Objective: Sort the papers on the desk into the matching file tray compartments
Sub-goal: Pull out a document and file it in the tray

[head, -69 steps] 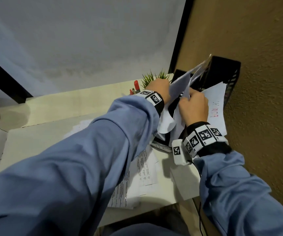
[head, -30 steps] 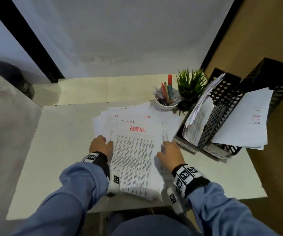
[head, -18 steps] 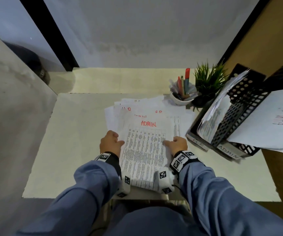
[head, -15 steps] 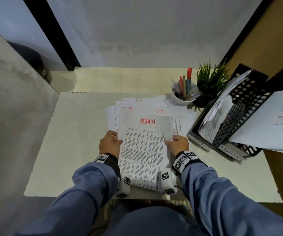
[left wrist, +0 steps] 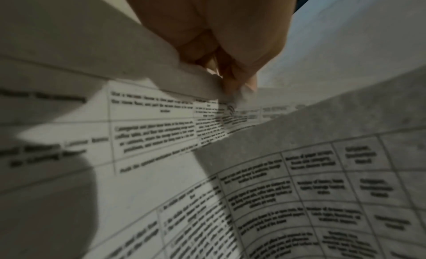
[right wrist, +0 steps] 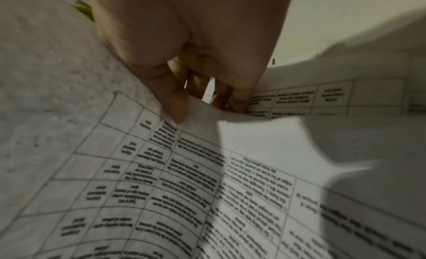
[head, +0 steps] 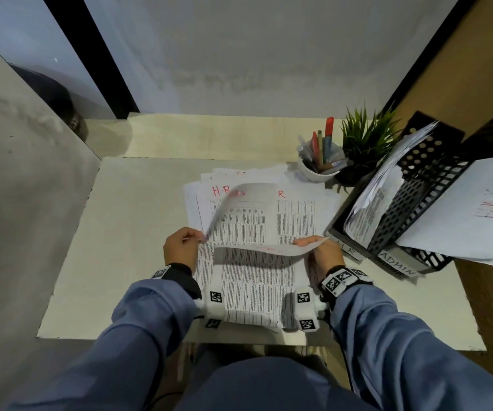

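Observation:
My left hand (head: 193,238) and right hand (head: 309,243) each pinch a side edge of one printed sheet (head: 269,249) and hold it up, curled and blurred, over the paper stack (head: 295,215) on the desk. Red writing shows faintly through the sheet. The left wrist view shows the left hand (left wrist: 235,86) pinching the sheet's edge (left wrist: 184,84). The right wrist view shows the right hand (right wrist: 196,106) with its thumb on the sheet (right wrist: 207,153). The stack's uncovered top page is marked "H.R" (head: 220,190). The black mesh file tray (head: 411,203) stands at the right, with labels "H R" (head: 346,247) and "ADMIN" (head: 396,262) and papers in both compartments.
A white cup of pens (head: 318,167) and a small green plant (head: 364,143) stand behind the stack, left of the tray. A large sheet (head: 470,221) hangs out of the tray's right compartment past the desk's edge. Bare desk (head: 135,232) lies left of the stack.
My hands came back from the tray to the stack, took the top sheet marked ADMIN by its sides and have lifted it, so it now curls above the stack.

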A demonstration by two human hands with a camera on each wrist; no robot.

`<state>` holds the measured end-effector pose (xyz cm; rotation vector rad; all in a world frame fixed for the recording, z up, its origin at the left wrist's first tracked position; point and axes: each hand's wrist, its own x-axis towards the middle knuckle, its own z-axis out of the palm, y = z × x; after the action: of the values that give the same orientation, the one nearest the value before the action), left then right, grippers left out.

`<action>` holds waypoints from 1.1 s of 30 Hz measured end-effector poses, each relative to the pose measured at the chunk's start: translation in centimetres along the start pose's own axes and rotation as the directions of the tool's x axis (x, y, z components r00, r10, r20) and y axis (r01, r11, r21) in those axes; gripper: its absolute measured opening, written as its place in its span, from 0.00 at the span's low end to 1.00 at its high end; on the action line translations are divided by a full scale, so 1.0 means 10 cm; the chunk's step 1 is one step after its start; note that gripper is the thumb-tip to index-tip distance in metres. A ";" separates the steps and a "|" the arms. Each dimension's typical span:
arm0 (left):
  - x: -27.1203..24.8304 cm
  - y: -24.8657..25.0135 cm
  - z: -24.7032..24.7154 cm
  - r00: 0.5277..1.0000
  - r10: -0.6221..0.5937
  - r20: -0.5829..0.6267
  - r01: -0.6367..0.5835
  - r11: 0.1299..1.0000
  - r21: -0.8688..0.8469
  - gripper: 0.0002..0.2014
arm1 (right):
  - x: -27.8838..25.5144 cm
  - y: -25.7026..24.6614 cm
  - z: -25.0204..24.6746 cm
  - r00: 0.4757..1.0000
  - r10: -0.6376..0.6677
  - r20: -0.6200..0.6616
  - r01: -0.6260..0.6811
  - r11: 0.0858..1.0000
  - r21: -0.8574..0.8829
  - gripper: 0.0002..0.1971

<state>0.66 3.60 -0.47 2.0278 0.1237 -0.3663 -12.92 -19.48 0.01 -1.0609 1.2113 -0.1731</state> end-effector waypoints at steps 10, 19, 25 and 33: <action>-0.05 0.07 0.14 0.970 -0.124 0.211 0.173 0.958 -0.230 0.19 | 0.05 -0.04 0.03 0.999 0.026 0.030 -0.026 1.000 0.009 0.15; -0.33 0.47 0.10 0.891 -0.036 0.452 0.212 0.914 -0.346 0.18 | -0.33 -0.42 0.25 0.985 -0.113 0.132 0.090 0.982 0.163 0.16; -0.44 1.00 -0.07 0.948 0.287 0.139 -0.206 0.883 -0.421 0.14 | -0.87 -0.94 0.24 0.800 -0.582 0.145 0.588 0.809 0.004 0.10; -0.51 0.61 0.08 0.952 0.153 0.267 -0.080 0.961 -0.266 0.14 | -0.73 -0.54 0.23 0.910 -0.400 0.108 0.414 0.889 -0.194 0.07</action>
<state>-2.90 0.37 5.97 1.7014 -0.1242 -0.5356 -11.80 -16.58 8.85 -1.4956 0.9480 -0.3362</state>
